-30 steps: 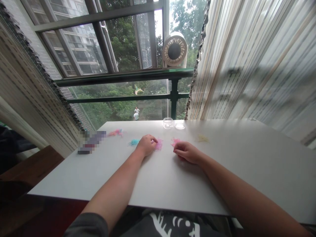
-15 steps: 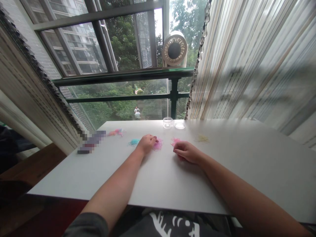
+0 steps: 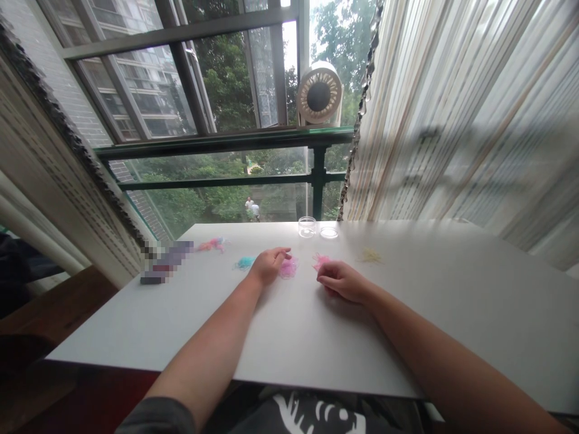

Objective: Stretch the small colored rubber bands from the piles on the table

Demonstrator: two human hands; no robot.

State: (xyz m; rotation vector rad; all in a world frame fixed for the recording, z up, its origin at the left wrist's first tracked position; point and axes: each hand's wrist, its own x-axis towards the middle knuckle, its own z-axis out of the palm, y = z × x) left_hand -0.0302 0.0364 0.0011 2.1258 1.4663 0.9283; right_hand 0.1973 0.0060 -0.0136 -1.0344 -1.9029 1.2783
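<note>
White table (image 3: 289,343); right hand (image 3: 342,281), loosely curled, and left hand (image 3: 268,266), one finger extended: contents of either cannot be told; purple pile (image 3: 288,269), at left hand's three o'clock, could scatter if brushed; pink pile (image 3: 320,261), at right hand's ten o'clock, likewise

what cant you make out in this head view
Head view, right hand: its curl hides whether it holds anything.
Head view, purple pile: the left hand covers its left part.
Head view, grey-purple thing at far left: pixelation hides what it is.
Head view, right arm: cut off by the bottom edge.
</note>
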